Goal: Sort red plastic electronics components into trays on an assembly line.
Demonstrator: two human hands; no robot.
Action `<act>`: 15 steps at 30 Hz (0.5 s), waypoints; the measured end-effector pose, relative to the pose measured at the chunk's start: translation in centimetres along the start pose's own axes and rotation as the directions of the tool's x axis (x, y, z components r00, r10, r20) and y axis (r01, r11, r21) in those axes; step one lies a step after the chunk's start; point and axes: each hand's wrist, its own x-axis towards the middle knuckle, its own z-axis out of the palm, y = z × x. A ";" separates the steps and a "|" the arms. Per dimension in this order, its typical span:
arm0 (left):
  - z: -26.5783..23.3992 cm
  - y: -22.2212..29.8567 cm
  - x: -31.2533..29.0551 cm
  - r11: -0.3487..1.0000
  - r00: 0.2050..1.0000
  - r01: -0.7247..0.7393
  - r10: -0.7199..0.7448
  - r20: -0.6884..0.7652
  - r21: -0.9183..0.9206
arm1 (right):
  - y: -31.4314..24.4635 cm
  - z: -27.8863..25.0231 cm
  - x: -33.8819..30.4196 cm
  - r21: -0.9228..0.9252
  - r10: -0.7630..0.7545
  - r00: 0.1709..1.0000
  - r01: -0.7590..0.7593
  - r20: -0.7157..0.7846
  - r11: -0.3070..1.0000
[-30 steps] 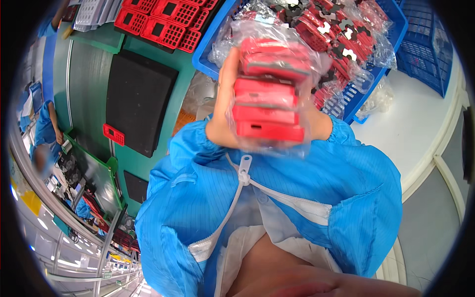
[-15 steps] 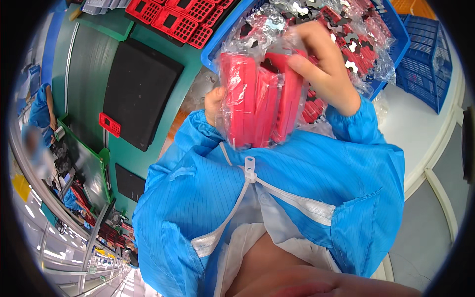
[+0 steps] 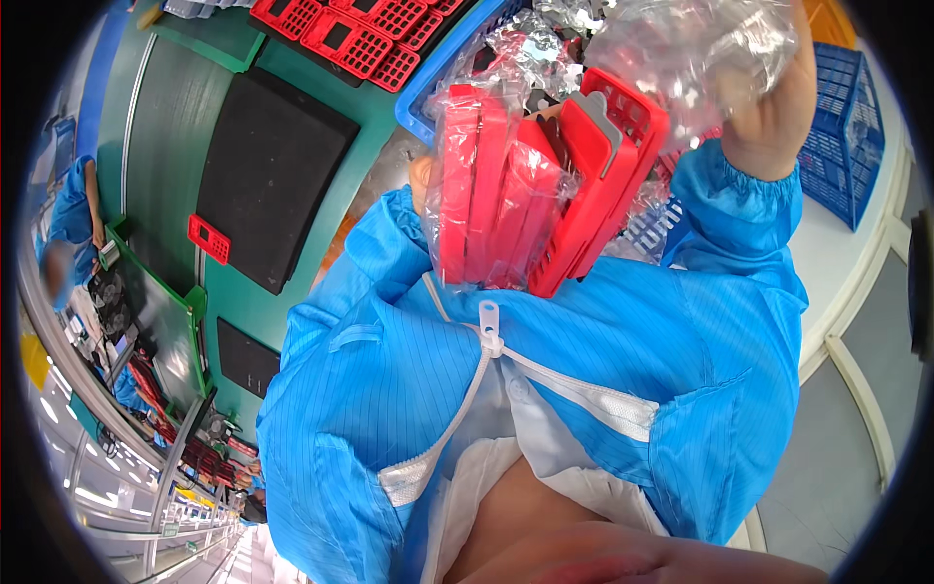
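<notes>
My left hand holds a bundle of red plastic casings against its left side; most of its fingers are hidden behind the bundle. Clear film covers several of these casings. At the right side of the bundle, bare red casings with keypad-like holes lean outward, a grey piece along the top edge of one. My right hand, raised at the upper right and slightly blurred, is closed on a crumpled clear plastic bag. Behind the bundle is a blue crate of wrapped red parts with black and silvery pieces.
A single red casing lies beside a black mat on the green bench. More red casings lie in rows at the far left. A blue mesh basket stands right. Another person sits at far left.
My right hand has moved from the bundle up and to the right, with a clear bag now in it. The bundle's right casings are now uncovered and fanned outward.
</notes>
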 end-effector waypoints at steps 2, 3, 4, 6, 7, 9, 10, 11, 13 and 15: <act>0.0 -0.6 0.5 1.000 1.000 -0.011 0.011 -0.004 -0.024 | 3.6 -0.8 0.6 0.897 0.652 0.736 -0.395 0.180 0.199; -0.2 -0.4 0.7 0.999 1.000 -0.014 0.014 -0.006 -0.036 | 5.8 -1.6 -0.3 0.897 0.655 0.735 -0.394 0.176 0.201; -0.4 -0.4 1.3 0.998 1.000 -0.030 0.030 -0.010 -0.049 | 8.7 -2.4 -2.1 0.604 0.671 0.740 -0.518 -0.038 0.606; -0.2 -0.6 2.4 0.997 1.000 -0.030 0.030 -0.001 -0.072 | 14.5 -4.5 -6.7 -0.170 0.473 0.880 -0.473 -0.040 0.865; -0.3 -0.6 2.7 0.996 0.999 -0.045 0.045 -0.009 -0.081 | 14.1 -3.4 -8.5 -0.549 0.335 0.941 -0.261 0.037 0.794; -0.6 -0.4 3.4 0.991 0.995 -0.097 0.095 -0.028 -0.089 | 11.9 -0.7 -11.6 -0.719 0.391 0.906 -0.162 0.163 0.675; -0.2 -0.1 3.8 0.992 0.995 -0.100 0.098 -0.025 -0.082 | 10.1 0.2 -12.9 -0.618 0.551 0.815 -0.344 0.177 0.707; 0.6 0.2 4.5 0.981 0.987 -0.161 0.161 -0.008 -0.111 | 8.0 1.2 -14.1 -0.409 0.634 0.713 -0.504 0.299 0.760; 2.6 -0.1 5.6 0.963 0.970 -0.239 0.242 0.009 -0.120 | 3.4 2.5 -15.6 -0.155 0.601 0.663 -0.605 0.446 0.781; 3.0 -0.2 6.1 0.976 0.979 -0.196 0.201 0.042 -0.100 | 0.3 4.0 -16.3 -0.104 0.533 0.719 -0.550 0.445 0.829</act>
